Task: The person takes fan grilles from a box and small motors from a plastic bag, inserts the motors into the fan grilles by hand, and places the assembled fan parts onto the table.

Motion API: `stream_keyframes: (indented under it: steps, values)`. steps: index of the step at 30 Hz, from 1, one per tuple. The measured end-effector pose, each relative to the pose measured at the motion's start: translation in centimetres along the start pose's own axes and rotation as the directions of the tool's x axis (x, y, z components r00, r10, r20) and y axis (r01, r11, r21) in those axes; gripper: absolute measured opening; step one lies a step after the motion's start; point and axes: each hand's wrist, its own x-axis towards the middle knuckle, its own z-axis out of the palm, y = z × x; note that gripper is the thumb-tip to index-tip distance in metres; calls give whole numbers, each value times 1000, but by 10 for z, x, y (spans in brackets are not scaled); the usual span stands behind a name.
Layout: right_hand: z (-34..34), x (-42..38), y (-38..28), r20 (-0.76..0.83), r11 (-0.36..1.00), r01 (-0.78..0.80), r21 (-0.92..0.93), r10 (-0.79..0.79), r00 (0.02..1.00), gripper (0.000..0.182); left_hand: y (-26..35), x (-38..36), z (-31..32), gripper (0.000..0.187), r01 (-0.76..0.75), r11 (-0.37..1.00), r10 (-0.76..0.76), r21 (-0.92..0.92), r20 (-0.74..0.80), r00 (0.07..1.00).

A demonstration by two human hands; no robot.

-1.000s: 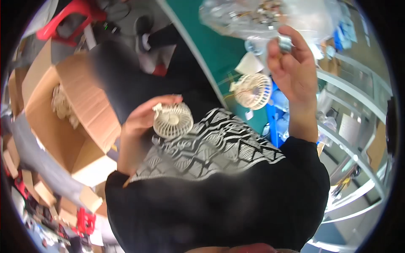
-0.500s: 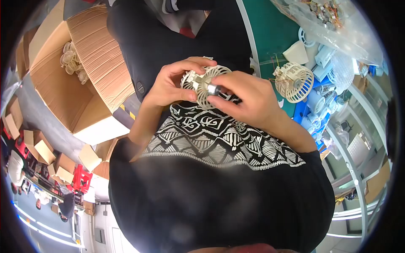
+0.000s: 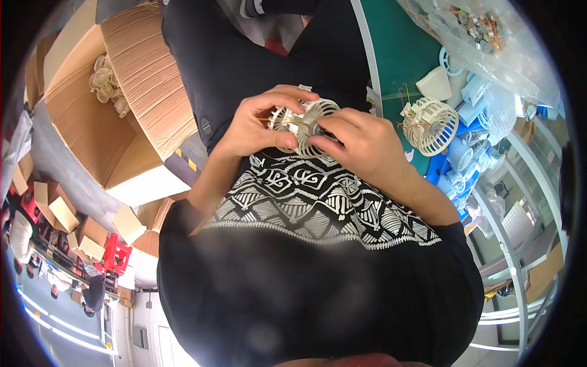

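A cream fan cage [image 3: 320,109] with ring-shaped ribs is held over my lap. My left hand [image 3: 254,122] grips its rim and side between thumb and fingers. My right hand [image 3: 367,144] has thumb and fingertips closed on a small motor [image 3: 317,129] at the middle of the cage; only a dark and metallic bit of it shows between the fingers. Thin yellow-orange wires [image 3: 265,119] stick out of the cage on the left, near my left fingers. How deep the motor sits is hidden by my right fingers.
On the green table [image 3: 391,55] at right lies another fan cage [image 3: 431,125] with wires. Behind it are light-blue plastic parts [image 3: 461,150] and a clear bag [image 3: 513,67] of wired motors. At left a large cardboard box [image 3: 143,61] holds several cream cages [image 3: 105,82].
The motor, earlier plainly visible above the cage in my right fingers, has gone down into its middle. Wires now poke out on the left side. The view has shifted slightly.
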Motion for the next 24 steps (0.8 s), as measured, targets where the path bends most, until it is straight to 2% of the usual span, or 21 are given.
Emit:
stream_keyframes:
  steps: [2, 3, 7, 8, 10, 11, 12, 13, 14, 15, 16, 18, 21, 23, 24]
  values:
    - [0, 0, -1, 17, 1000, -24, -7, 25, 1000, 28, -1, 0, 2, 52, -9, 1000, 9, 6, -7, 1000]
    - [3, 0, 1, 7, 998, -21, 56, 20, 1000, 24, -1, 3, 1, 52, -59, 996, 58, 66, 9, 998]
    - [5, 2, -2, -21, 1000, 15, 6, -15, 1000, 23, 5, 8, 4, 50, -103, 939, 96, 328, 38, 995]
    - [3, -1, -3, 14, 1000, 22, -15, -22, 1000, 23, 5, 7, 6, 49, -73, 936, 69, 346, 24, 997]
    - [5, -4, -1, -16, 999, 37, -39, -38, 999, 29, 5, 6, 9, 47, -29, 939, 32, 344, -4, 999]
    - [6, 0, -2, -15, 998, 30, -50, -31, 999, 29, 6, 4, 7, 46, -83, 911, 87, 403, 10, 996]
    - [9, 0, 0, -58, 1000, 25, -16, -26, 998, 27, 10, 4, 12, 45, -73, 923, 88, 378, -23, 996]
    - [11, 1, -3, -66, 1000, -15, 8, 15, 998, 25, 10, 4, 14, 46, -135, 893, 151, 428, -3, 989]
    - [10, 2, -4, 9, 997, -59, 54, 59, 998, 26, 11, 2, 14, 46, -196, 865, 206, 463, 30, 978]
    - [16, 0, 0, 46, 992, -114, 47, 112, 993, 22, 15, -2, 17, 47, -193, 822, 219, 536, 15, 976]
    - [18, 5, 0, 33, 985, -96, 147, 92, 995, 21, 17, -5, 20, 48, -189, 783, 228, 593, 8, 974]
    - [14, 10, -2, 86, 927, -223, 303, 206, 975, 22, 14, -9, 24, 46, -182, 768, 249, 614, -24, 968]
    - [32, 2, -1, 74, 789, -378, 485, 393, 916, 24, 3, -19, 23, 43, -175, 850, 249, 498, -86, 965]
    - [26, 5, -5, -31, 884, -237, 402, 272, 962, 20, -6, -23, 17, 45, -107, 868, 178, 485, -102, 979]
    - [20, 7, -9, 6, 863, -271, 427, 297, 955, 20, -1, -23, 21, 48, -61, 891, 130, 450, -124, 984]
